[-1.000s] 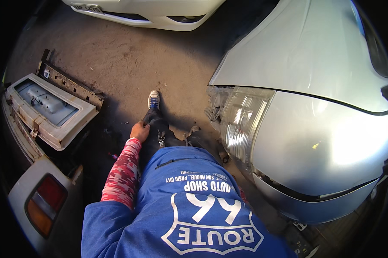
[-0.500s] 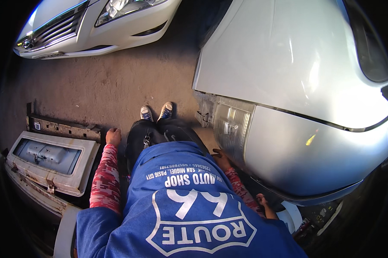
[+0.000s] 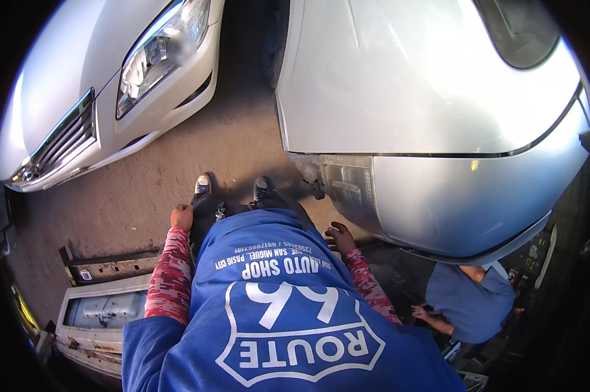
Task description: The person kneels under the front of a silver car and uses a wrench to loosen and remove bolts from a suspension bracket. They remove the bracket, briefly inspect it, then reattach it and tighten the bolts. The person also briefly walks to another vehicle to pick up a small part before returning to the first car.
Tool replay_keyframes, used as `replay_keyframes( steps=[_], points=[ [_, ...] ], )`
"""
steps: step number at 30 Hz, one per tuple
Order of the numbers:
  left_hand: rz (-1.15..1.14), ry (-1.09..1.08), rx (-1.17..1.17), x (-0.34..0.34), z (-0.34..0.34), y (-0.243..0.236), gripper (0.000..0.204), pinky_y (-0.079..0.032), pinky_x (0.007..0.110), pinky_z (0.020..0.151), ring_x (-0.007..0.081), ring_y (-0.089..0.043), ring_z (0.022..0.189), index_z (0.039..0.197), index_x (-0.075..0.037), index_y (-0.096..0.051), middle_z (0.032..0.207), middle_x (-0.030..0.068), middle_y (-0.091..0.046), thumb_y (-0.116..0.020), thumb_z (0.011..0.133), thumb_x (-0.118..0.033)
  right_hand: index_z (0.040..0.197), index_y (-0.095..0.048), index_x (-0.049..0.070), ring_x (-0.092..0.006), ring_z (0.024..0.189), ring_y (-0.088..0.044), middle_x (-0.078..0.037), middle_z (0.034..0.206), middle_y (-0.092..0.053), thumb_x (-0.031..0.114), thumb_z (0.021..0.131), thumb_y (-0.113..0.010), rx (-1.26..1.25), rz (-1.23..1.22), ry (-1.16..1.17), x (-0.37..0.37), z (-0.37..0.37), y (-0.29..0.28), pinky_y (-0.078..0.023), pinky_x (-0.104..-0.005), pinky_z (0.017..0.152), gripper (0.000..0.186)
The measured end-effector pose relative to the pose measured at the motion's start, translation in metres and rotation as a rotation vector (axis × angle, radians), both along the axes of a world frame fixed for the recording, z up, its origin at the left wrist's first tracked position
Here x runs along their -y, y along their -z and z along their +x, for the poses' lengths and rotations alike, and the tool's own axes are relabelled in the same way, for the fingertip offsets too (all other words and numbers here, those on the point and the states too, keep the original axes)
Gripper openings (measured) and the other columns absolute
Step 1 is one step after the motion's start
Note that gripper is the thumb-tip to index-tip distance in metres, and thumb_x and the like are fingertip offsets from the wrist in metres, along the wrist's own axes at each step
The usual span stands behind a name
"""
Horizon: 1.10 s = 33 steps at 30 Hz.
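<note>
A white car front with clear headlight sits left of the silver car; a detached grey panel lies below it.
</note>
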<state>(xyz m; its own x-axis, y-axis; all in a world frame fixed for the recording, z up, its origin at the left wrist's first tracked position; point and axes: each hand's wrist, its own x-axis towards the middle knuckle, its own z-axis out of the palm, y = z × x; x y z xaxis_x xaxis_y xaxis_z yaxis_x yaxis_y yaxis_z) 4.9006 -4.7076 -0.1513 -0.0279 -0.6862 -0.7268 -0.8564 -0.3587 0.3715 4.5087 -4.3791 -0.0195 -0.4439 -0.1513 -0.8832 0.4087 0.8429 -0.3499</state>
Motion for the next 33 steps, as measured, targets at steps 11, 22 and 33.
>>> replay_keyframes(
  steps=[11, 22, 33],
  points=[
    [0.259, -0.079, -0.072, 0.12, 0.116, -0.022, 0.039, -0.047, 0.032, 0.051, 0.0215, -0.066, 0.07, 0.125, -0.004, -0.057, 0.096, 0.0129, -0.067, -0.053, 0.094, -0.028, 0.136, -0.051, 0.011, -0.0371, 0.1, -0.066, -0.023, 0.119, -0.063, 0.044, 0.098, -0.043, -0.039, -0.305, -0.787, 0.002, 0.163, 0.081, -0.05, -0.0446, 0.087, 0.052],
    [0.308, 0.028, -0.101, 0.126, 0.134, 0.003, 0.037, -0.049, 0.034, 0.048, 0.0211, -0.067, 0.067, 0.119, -0.004, -0.06, 0.091, 0.0124, -0.067, -0.053, 0.091, -0.027, 0.131, -0.058, 0.016, -0.0381, 0.097, -0.067, -0.025, 0.105, -0.068, 0.042, 0.098, -0.04, -0.135, 0.025, -0.995, 0.017, 0.223, 0.048, -0.051, -0.0429, 0.086, 0.046],
    [0.186, 0.073, -0.158, 0.075, 0.119, 0.014, 0.031, -0.054, 0.035, 0.067, 0.0223, -0.068, 0.072, 0.1, 0.0, -0.069, 0.08, 0.0136, -0.069, -0.058, 0.086, -0.025, 0.125, -0.054, -0.004, -0.0275, 0.078, -0.069, -0.02, 0.097, -0.068, 0.031, 0.082, -0.072, -0.256, 0.201, 0.071, 0.081, 0.144, 0.062, -0.053, -0.039, 0.076, 0.059]
  ],
)
